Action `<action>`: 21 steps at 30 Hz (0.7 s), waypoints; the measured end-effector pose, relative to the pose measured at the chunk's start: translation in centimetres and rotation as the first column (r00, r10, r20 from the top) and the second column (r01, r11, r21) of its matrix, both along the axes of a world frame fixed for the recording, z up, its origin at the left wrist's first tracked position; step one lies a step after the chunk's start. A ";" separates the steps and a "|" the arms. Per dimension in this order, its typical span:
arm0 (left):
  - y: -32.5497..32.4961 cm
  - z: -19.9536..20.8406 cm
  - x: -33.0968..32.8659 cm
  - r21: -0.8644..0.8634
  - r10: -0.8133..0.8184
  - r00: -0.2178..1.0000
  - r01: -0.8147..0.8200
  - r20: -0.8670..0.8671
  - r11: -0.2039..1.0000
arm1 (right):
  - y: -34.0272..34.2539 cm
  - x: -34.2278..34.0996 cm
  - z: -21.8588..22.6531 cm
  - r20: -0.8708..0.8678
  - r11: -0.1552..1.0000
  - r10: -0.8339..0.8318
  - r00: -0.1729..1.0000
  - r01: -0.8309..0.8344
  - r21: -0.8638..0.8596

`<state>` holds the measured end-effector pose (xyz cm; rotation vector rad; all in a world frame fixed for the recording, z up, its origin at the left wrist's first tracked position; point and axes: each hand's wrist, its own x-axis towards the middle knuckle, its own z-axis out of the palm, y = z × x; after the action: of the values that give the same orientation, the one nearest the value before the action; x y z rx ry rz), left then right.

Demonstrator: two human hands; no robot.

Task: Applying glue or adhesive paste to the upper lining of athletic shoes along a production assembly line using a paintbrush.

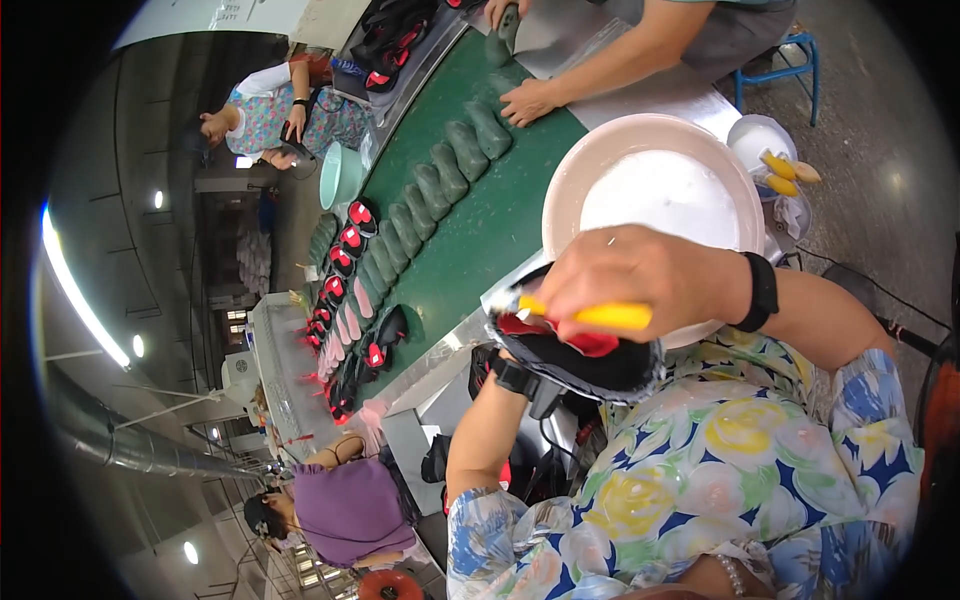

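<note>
My right hand [622, 278] is closed around the yellow handle of a brush [618, 316]. The brush's whitish bristle end reaches the far left edge of a black shoe upper [610, 372] with a red inside. Under that upper is my left hand [504, 354], holding it up; most of its fingers are hidden behind the piece. Just beyond my right hand stands a wide pale pink basin [560, 185] with white liquid in it.
A green conveyor belt [470, 250] carries several dark green shoe lasts [428, 190] and black-and-red uppers [375, 355]. Across it, a co-worker's hand [530, 102] touches a last. Yellow-handled brushes [780, 172] lie by a small tub at right. Other people work at left.
</note>
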<state>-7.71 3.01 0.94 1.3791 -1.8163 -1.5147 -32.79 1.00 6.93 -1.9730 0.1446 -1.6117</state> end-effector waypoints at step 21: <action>1.4 3.7 -0.1 0.429 0.395 0.699 -0.139 -0.596 0.893 | -1.8 -3.1 -0.4 -0.394 0.844 -0.115 0.912 0.299 0.446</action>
<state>-7.79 4.37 4.66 0.9677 -0.8729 -1.9004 -35.84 -0.83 6.55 -1.8441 0.8641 -1.1593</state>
